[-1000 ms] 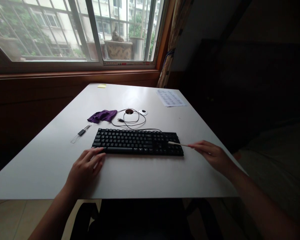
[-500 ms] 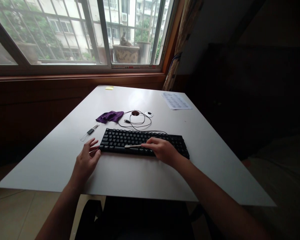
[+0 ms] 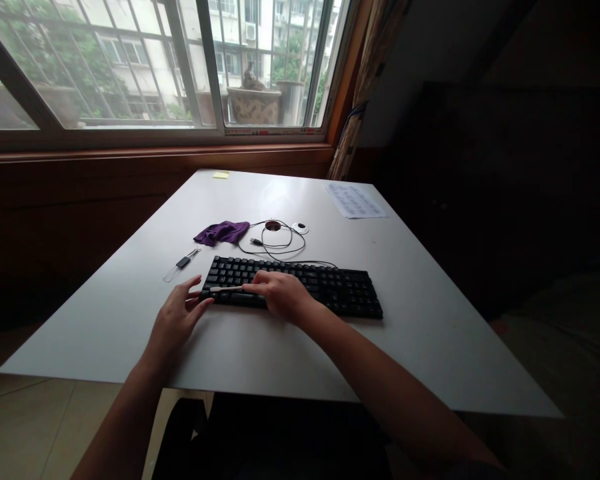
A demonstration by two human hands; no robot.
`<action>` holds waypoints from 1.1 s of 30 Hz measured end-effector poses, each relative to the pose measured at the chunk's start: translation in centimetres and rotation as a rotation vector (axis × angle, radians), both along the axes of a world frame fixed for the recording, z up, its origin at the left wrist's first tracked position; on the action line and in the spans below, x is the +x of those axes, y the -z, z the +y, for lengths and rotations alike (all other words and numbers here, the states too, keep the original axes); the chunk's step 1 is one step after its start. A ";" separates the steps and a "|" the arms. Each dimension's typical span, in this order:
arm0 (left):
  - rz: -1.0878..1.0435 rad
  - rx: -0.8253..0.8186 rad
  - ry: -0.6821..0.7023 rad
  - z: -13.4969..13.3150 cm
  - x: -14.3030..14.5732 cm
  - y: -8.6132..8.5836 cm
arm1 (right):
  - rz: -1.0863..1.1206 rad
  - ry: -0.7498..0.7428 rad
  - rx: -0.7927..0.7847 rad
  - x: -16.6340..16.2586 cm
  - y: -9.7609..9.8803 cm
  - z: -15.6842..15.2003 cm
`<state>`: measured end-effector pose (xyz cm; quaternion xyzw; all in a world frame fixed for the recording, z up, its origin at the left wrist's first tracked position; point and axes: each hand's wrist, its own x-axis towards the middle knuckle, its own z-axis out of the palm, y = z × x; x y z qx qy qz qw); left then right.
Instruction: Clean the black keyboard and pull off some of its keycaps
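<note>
A black keyboard (image 3: 350,293) lies across the white table in front of me. My left hand (image 3: 177,317) grips its left end, thumb at the front corner and fingers round the side. Over the keyboard's middle, my right hand (image 3: 283,293) is closed on a slim pale brush (image 3: 225,289). The brush points left, its wider tip over the keys near the left end; whether the tip touches them I cannot tell. Fingers of my right hand hide the rest of the handle.
Behind the keyboard its coiled cable (image 3: 280,250) lies beside a purple cloth (image 3: 223,233). A wire keycap puller (image 3: 183,263) is left of the keyboard. Farther back are a round table hole (image 3: 273,226), a white round cover (image 3: 301,228), printed paper (image 3: 356,201) and a yellow note (image 3: 221,175).
My right hand has slid left along the keyboard with the brush, whose tip is now close to my left hand. My left thumb sits slightly farther over the keyboard's corner.
</note>
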<state>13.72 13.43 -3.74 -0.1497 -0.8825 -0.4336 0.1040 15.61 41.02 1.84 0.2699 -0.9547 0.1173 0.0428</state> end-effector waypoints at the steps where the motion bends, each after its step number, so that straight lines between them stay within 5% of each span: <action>1: 0.005 -0.024 0.017 -0.1 -0.3 0.1 | -0.001 0.006 -0.002 0.3 0.1 0.7; 15: 0.113 -0.239 0.033 -0.8 -1.1 0.2 | 0.087 0.081 -0.042 6.7 -0.3 14.6; 26: 0.128 -0.260 0.017 -0.7 -0.9 0.1 | -0.060 0.369 -0.138 14.3 -2.2 28.3; 33: 0.132 -0.272 0.003 -0.7 -0.8 0.2 | -0.100 0.514 -0.303 15.4 -1.1 30.1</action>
